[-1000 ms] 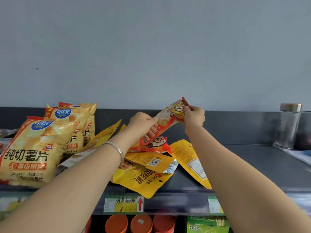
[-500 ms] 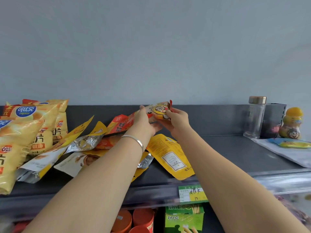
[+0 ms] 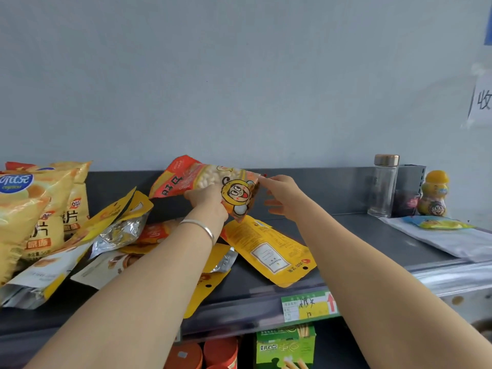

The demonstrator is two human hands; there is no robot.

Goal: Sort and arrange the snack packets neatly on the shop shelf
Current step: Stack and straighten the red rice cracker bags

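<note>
My left hand (image 3: 206,203) grips the lower edge of an orange-red snack packet (image 3: 197,177) with a cartoon face, held tilted above the dark shelf (image 3: 346,235) near its back wall. My right hand (image 3: 286,194) pinches the packet's upper right corner, its other fingers spread loosely. Below them a yellow pouch (image 3: 269,251) lies flat, back side up. Several yellow and silver pouches (image 3: 119,230) lie jumbled to the left, partly hidden by my left forearm. Yellow chip bags (image 3: 40,209) stand at the far left.
A glass jar (image 3: 384,186) and a yellow bottle (image 3: 434,193) stand at the back right, with a white bag (image 3: 452,241) lying in front. A price tag (image 3: 308,306) hangs on the shelf edge. Below are a green box (image 3: 285,347) and orange tubs (image 3: 207,352).
The packet has been turned so its cartoon face points toward me, and it is held lower behind the pile. My view has shifted right, bringing the jar and bottle into sight.
</note>
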